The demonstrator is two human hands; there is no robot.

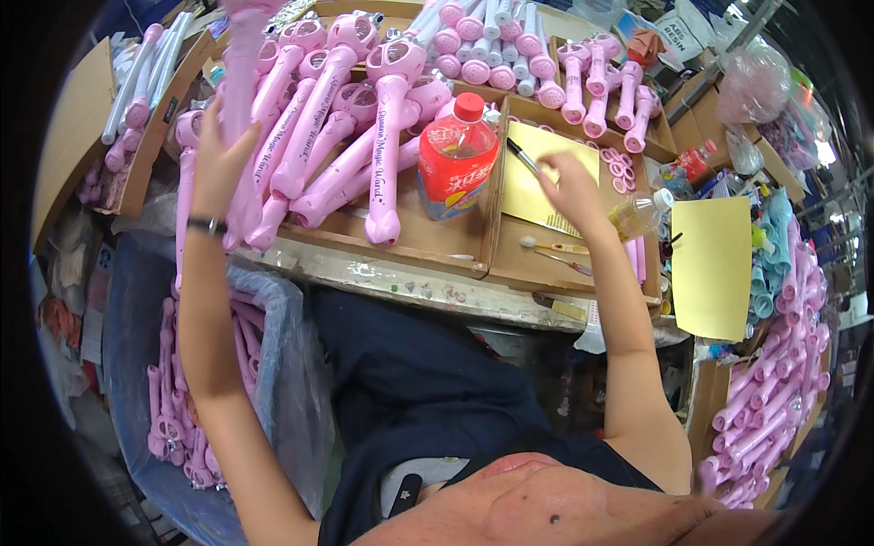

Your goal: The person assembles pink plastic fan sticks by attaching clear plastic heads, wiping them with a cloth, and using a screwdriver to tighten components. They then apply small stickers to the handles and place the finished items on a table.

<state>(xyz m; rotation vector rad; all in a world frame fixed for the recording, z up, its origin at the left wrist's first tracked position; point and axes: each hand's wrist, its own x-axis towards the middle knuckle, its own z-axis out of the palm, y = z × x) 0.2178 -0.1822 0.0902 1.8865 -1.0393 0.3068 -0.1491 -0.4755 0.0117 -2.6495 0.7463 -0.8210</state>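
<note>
My left hand [224, 150] is raised at the left, its fingers wrapped round a pink toy wand [244, 82] that is smeared by motion. More pink wands [314, 136] with rounded heads and printed handles lie piled beside it in a cardboard tray. To the right, my right hand [574, 189] is over a yellow sheet of paper [546, 207], fingertips closed at one end of a black and grey pen [523, 155]. A red-labelled bottle [458, 159] with a red cap stands between the hands.
A toothbrush [553, 246] lies in the right-hand tray near a clear bottle [642, 215] with a white cap. Pink handles [596, 86] fill a box behind. At lower left, a blue-lined bin [137, 437] holds more wands. Pink parts [765, 382] are heaped at far right.
</note>
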